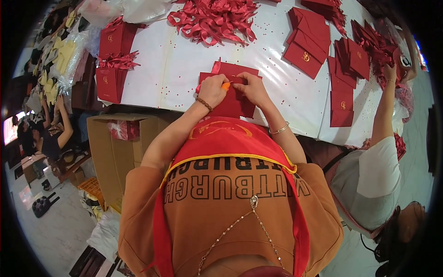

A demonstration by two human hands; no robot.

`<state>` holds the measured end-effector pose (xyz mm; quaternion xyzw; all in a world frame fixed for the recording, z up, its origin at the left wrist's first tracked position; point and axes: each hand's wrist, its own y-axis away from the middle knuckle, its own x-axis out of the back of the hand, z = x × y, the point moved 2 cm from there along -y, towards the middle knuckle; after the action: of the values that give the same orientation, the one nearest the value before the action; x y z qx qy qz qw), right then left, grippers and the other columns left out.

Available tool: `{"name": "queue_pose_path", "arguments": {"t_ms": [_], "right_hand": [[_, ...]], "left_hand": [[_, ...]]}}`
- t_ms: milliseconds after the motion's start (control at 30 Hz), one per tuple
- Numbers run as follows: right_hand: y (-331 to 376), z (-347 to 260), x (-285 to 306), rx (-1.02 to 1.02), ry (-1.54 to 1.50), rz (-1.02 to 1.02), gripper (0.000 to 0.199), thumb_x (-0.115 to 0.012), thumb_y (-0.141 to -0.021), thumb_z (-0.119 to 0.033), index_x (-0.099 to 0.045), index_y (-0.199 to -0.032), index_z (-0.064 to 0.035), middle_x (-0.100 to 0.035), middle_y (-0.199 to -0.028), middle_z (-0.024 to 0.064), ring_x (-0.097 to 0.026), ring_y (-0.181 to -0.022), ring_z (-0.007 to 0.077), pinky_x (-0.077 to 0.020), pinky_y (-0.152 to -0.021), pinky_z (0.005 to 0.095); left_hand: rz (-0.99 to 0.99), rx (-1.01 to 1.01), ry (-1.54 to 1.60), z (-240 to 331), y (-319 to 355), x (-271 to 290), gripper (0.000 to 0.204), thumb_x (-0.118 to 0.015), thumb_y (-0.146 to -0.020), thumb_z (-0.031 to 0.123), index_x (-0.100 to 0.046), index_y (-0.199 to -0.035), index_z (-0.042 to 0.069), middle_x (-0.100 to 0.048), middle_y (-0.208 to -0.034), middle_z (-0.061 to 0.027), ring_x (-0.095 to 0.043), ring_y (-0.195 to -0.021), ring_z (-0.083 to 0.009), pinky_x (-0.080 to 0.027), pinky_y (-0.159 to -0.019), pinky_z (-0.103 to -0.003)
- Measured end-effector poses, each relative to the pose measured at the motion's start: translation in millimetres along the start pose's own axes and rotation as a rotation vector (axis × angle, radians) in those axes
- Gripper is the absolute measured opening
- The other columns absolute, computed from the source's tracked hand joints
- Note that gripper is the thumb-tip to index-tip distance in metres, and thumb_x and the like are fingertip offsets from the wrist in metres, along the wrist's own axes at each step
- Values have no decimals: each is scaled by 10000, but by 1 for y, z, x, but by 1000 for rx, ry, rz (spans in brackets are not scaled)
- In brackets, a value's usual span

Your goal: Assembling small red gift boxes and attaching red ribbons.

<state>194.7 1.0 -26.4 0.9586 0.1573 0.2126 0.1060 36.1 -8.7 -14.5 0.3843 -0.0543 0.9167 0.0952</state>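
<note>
Flat red paper bags [240, 110] lie at the table's front edge, right before me, with a bit of red ribbon [216, 67] showing at the upper left. My left hand [214, 90] is closed over this red paper, gripping a small tool with an orange handle [225, 86]; its working end is too small to make out. Close beside it, my right hand [252, 88] has its thumb and fingers pinched at the paper near the tool's tip. What lies between those fingers is hidden.
Loose red ribbons [217, 21] are heaped at the back. Stacked red bags [110, 85] stand at left, more bags [305, 46] at right. Red dots speckle the white table [152, 60]. A cardboard box [108, 157] is below left. Another person's arm [384, 106] reaches in from the right.
</note>
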Motion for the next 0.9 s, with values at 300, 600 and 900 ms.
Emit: {"name": "queue_pose_path", "arguments": {"t_ms": [300,600,900], "right_hand": [[2,-7,1,-9,36,71,279,-665,-722,-131,-597,-970,-25,-617,-842,157,-592,-755,267,-456,-683,332],[7,-4,-1,75,44,101,213,-628,-777,-101,-572,-950,10,-589,-770,79,-534,-693,133,-434,-620,273],[11,-5,-4,170,37,129,236,-635,-747,-103,-585,-955,-3,-589,-900,151,-570,-809,299,-451,-701,344]], "left_hand": [[35,-3,-96,7,-3,-5,99,-562,-748,110,-566,-798,25,-604,-735,-170,-582,-694,-344,-448,-604,-421],[60,-94,-239,16,-2,-6,66,-549,-709,62,-526,-758,25,-578,-715,-152,-568,-689,-330,-442,-600,-432],[25,-153,-236,18,-2,2,90,-566,-697,82,-525,-772,53,-574,-722,-119,-575,-719,-286,-445,-608,-401]]}}
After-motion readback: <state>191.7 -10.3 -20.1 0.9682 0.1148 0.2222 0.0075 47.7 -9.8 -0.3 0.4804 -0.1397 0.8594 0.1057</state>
